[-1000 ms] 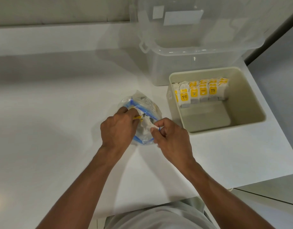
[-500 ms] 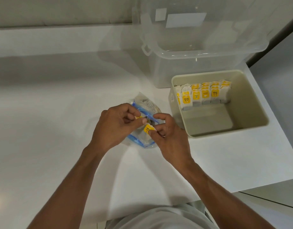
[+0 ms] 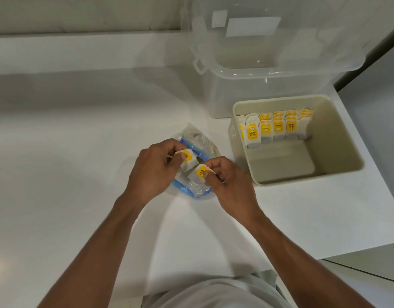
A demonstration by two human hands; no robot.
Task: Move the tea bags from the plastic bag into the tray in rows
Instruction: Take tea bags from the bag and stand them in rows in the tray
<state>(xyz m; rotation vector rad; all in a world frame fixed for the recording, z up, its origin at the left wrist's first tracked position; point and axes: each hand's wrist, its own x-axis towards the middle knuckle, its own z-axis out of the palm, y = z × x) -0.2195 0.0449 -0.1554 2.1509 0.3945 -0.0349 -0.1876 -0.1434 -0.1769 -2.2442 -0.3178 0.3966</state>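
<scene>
Task status: partly complete. The tray [image 3: 345, 138] stands on the worktop [image 3: 69, 174] to the right of the plastic bag [image 3: 200, 141]. The stored tea bags [image 3: 278, 127] stand upright in rows packed against its far wall, yellow tags facing the person. The row count cannot be determined, because the front bags overlap the rear ones. The near half of the tray floor holds no bags. The left hand [image 3: 153, 172] pinches the first tea bag [image 3: 187, 157] between thumb and fingers, directly above the plastic bag. The right hand [image 3: 227, 185] pinches the second tea bag [image 3: 199, 173] at its yellow tag, just beside the first. Neither bag is in the tray yet. The plastic bag lies crumpled beneath both hands with further pale shapes visible inside, so more bags probably remain to be transferred. A clear storage box [image 3: 247, 94] stands behind the tray.
</scene>
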